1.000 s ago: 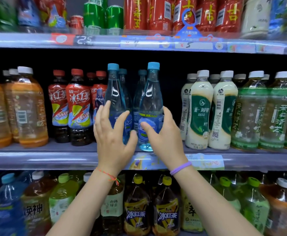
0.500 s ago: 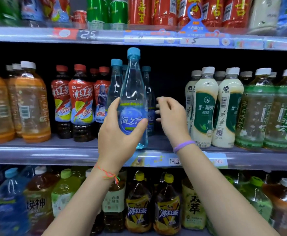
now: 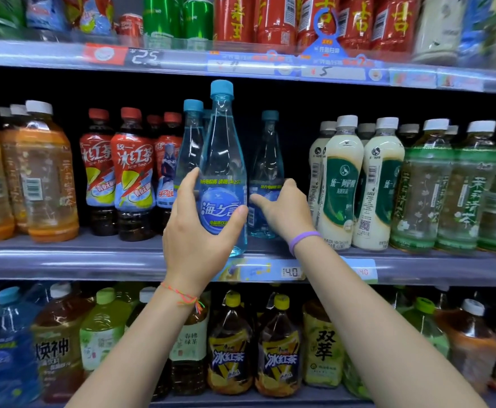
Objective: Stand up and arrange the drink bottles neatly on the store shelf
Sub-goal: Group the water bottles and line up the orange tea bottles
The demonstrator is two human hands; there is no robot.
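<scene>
My left hand (image 3: 193,234) grips a clear blue-capped drink bottle (image 3: 223,160) round its label and holds it upright at the front edge of the middle shelf (image 3: 93,260). Just to its right, my right hand (image 3: 285,210) curls round a second blue bottle (image 3: 267,154) that stands further back on the shelf, thumb across its label. A third blue bottle (image 3: 192,139) stands behind the held one, partly hidden by it.
Red iced-tea bottles (image 3: 131,172) stand left of the blue ones, and orange drinks (image 3: 46,178) fill the far left. White milk-tea bottles (image 3: 341,184) and green tea bottles (image 3: 423,187) are on the right. Cans (image 3: 276,19) line the upper shelf; larger bottles (image 3: 232,346) fill the lower one.
My left hand has lifted one blue bottle and brought it forward to the shelf's front edge. My right hand let go of the front bottle and reached back to the rear one.
</scene>
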